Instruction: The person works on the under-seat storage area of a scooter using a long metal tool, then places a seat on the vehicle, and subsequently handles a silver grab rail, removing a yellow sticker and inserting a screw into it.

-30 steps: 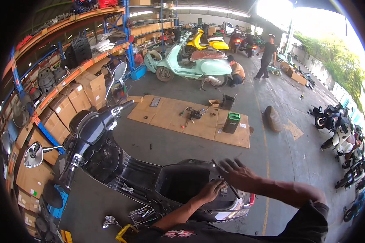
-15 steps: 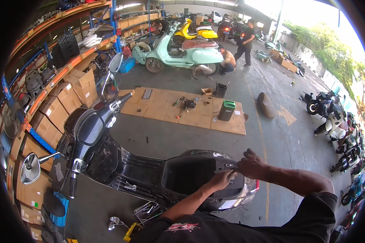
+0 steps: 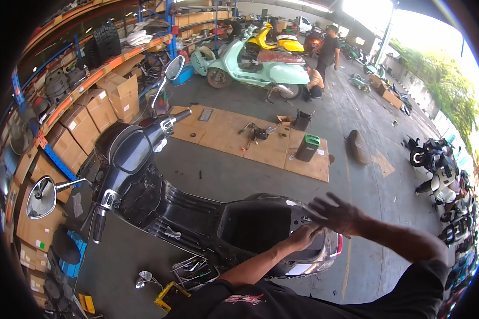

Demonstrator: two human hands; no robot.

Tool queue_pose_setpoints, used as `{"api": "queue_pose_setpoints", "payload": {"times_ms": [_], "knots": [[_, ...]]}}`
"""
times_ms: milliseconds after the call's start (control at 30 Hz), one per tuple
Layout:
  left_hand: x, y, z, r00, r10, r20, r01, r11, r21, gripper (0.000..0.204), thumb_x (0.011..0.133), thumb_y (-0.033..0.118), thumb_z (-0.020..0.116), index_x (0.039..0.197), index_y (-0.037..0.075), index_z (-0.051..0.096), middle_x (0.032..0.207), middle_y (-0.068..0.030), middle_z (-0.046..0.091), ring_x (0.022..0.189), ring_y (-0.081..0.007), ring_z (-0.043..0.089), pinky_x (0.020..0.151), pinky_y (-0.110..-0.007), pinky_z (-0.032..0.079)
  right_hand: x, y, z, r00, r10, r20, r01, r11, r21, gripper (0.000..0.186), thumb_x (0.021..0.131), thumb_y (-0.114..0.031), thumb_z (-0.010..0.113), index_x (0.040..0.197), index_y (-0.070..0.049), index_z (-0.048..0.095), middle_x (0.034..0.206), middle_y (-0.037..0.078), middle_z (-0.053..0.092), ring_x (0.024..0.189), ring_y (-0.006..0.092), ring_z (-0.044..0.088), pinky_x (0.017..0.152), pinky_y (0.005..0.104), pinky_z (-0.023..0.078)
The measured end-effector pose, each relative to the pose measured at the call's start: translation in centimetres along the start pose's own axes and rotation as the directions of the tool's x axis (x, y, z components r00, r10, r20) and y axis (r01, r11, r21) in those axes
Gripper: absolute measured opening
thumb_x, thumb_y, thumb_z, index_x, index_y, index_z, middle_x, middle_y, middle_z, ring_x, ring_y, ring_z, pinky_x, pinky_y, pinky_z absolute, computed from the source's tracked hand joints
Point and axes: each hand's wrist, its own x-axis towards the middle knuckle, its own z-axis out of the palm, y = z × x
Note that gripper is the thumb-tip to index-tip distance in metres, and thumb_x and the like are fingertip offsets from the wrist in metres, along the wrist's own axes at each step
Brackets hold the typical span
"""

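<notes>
A black scooter [image 3: 191, 212] stands before me without its seat, so the storage well [image 3: 258, 226] lies open. Over the rear rim of that well, my left hand [image 3: 302, 237] is closed, fingertips together; what they grip, if anything, is hidden. My right hand [image 3: 339, 215] hovers just above and behind it, fingers spread and nothing visible in them. A small metal fitting [image 3: 306, 218] shows on the body at the right fingertips. The red tail light [image 3: 339, 244] is just below my right wrist.
A tool tray [image 3: 195, 269] and a yellow case [image 3: 171, 295] lie on the floor beside the scooter. Beyond it are a cardboard sheet [image 3: 223, 139] with parts, a green-topped bin [image 3: 308, 147] and a loose seat [image 3: 358, 147]. Two people are near a mint scooter [image 3: 261, 72].
My right hand has opened from a closed grip and its fingers are now spread. My left hand stays at the rear rim. The view has shifted slightly.
</notes>
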Motion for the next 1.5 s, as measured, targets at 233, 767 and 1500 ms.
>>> {"api": "queue_pose_setpoints", "payload": {"times_ms": [233,767,1500], "knots": [[-0.8,-2.3,0.8,0.958,-0.265,0.113,0.258,0.964,0.07,0.028,0.097,0.018,0.049,0.116,-0.002,0.05,0.11,-0.0236,0.059,0.104,-0.0368,0.058,0.086,-0.042,0.045,0.5,2.2,9.7,0.754,-0.657,0.009,0.646,0.744,0.171,0.013,0.083,-0.02,0.055,0.088,-0.009,0.059,0.088,0.003,0.061,0.095,0.0216,0.057,0.094,0.0354,0.041],[-3.9,0.1,3.8,0.943,-0.184,-0.276,0.255,0.934,0.249,0.044,0.089,0.022,0.06,0.124,-0.001,0.045,0.101,-0.0226,0.061,0.099,-0.0387,0.059,0.083,-0.044,0.048,-1.7,-1.2,11.2,0.946,-0.052,-0.32,0.17,0.919,0.354,0.012,0.059,-0.021,0.07,0.061,-0.015,0.06,0.057,0.0,0.053,0.059,0.021,0.054,0.064,0.032,0.044],[-44.1,-26.3,-7.5,0.173,-0.604,-0.778,0.98,0.185,0.074,0.039,0.088,0.039,0.054,0.104,0.005,0.066,0.107,-0.0212,0.064,0.103,-0.0367,0.06,0.088,-0.045,0.048,-28.6,-40.3,11.5,-0.242,0.331,0.912,-0.968,-0.02,-0.25,0.046,0.091,-0.043,0.053,0.078,0.0,0.061,0.079,0.025,0.064,0.077,0.0416,0.062,0.066,0.052,0.045]]}}
